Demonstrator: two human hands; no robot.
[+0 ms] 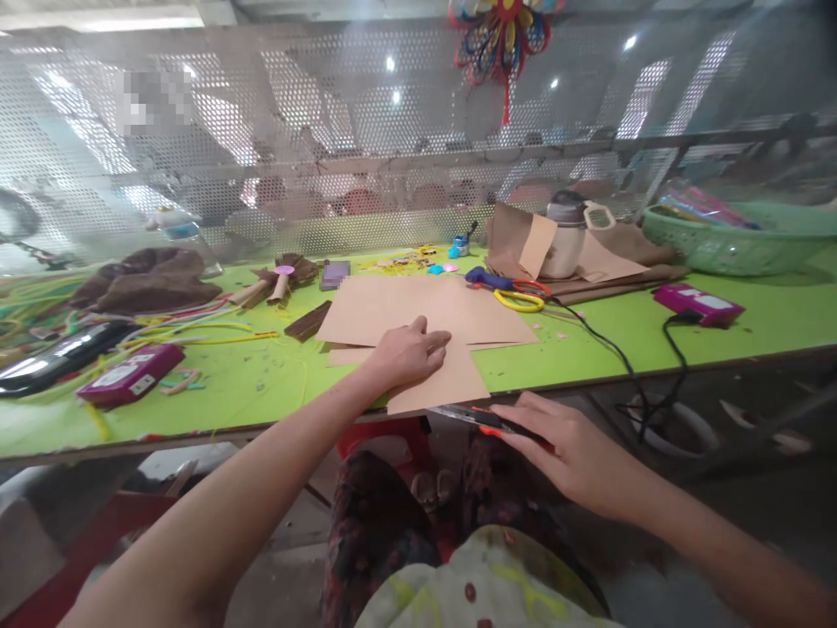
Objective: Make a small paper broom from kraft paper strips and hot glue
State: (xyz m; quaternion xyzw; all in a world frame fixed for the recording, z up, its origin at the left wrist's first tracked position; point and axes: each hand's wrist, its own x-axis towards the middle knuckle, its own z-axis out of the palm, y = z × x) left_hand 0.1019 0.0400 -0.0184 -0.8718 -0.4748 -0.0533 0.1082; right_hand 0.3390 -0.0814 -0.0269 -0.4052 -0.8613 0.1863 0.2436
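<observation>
The red-and-black utility knife [480, 419] points left along the green tabletop [248, 384] edge, its rear held tight in the grip of the right hand [575, 453]. The left hand [409, 353] lies flat and spread on tan paper [458, 318].

Matt brown kraft paper sheets [425, 318] lie flat near the middle, dull and slightly fibrous. The table top [732, 344] beneath is smooth lime green with a soft sheen. At the near edge, a utility knife [474, 417] shows a bare metal blade and a black-and-orange plastic body. Far behind stands a perforated metal screen [327, 131], grey and dull. Far right sits a green plastic basket [738, 249]; far left, crumpled brown cloth [147, 279].
</observation>
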